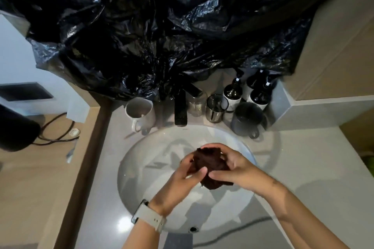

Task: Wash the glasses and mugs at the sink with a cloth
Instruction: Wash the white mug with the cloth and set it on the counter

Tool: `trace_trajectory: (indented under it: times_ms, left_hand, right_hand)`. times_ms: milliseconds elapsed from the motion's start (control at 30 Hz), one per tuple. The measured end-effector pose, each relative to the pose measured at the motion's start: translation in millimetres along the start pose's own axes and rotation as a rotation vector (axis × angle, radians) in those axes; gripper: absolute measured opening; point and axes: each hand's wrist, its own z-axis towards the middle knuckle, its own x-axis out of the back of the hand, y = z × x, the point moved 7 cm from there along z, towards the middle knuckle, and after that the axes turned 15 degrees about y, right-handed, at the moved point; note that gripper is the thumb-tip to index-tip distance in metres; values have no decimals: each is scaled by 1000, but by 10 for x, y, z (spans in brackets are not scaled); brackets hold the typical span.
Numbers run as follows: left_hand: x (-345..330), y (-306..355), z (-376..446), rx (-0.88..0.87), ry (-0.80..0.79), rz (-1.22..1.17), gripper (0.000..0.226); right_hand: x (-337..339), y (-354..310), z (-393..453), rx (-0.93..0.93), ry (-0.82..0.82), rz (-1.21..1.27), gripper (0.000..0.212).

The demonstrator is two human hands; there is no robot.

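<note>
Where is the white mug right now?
In the head view, the white mug stands on the counter behind the sink, left of the black faucet.

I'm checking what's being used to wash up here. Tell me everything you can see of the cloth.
The cloth is dark brown, nearly black, and looks like soft, textured fabric. It is bunched into a crumpled wad, not spread out, and held in the air above the white sink basin. Both hands grip it: the left hand from the left side with fingers curled into it, the right hand wrapped over its top and right. A loose edge hangs below. Whether it is wet cannot be told.
</note>
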Motion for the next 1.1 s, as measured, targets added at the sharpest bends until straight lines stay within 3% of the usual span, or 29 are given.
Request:
trace_trajectory:
  times_ms: [167, 267, 367, 433, 600, 667, 733, 800, 867, 900, 967, 1033, 1100]
  left_hand:
    - [33, 180, -28, -78, 199, 58, 14]
    - [126, 258, -13, -100, 274, 107, 21]
    - [281, 344, 16, -161, 379, 165, 33]
    - [341, 360, 73, -181, 382, 254, 38]
    - [471, 351, 239, -167, 432, 387, 46]
    - [542, 340, 266, -226, 444, 566, 49]
    - [574, 283, 275, -268, 354, 708, 51]
    - [611, 150, 303, -291, 269, 774, 40]
    - [624, 95, 288, -332, 304, 854, 36]
    - [575, 94, 275, -352, 309, 862, 56]
    - [350, 117, 247, -304, 240, 605, 95]
    - [31, 229, 187, -250, 146, 329, 86]
    - [-138, 297, 219, -284, 241, 280, 50]
  right_hand:
    - [119, -56, -151, 31, 67, -81, 73]
    - [319, -47, -171, 79, 192, -245, 77]
    - [517, -5, -100, 111, 218, -390, 65]
    - [571, 12, -56, 132, 196, -411, 52]
    - [623, -42, 40, 323, 238, -751, 27]
    - [623, -102, 78, 399, 261, -760, 21]
    - [597, -184, 114, 474, 271, -733, 17]
    - [528, -258, 150, 515, 252, -662, 19]
    - [424, -347, 182, 522, 230, -576, 20]
    - [364, -405, 196, 534, 224, -542, 21]
    - [239, -506, 229, 546, 195, -500, 25]
    - [126, -572, 252, 534, 156, -487, 30]
    - [64, -620, 261, 522, 145, -486, 31]
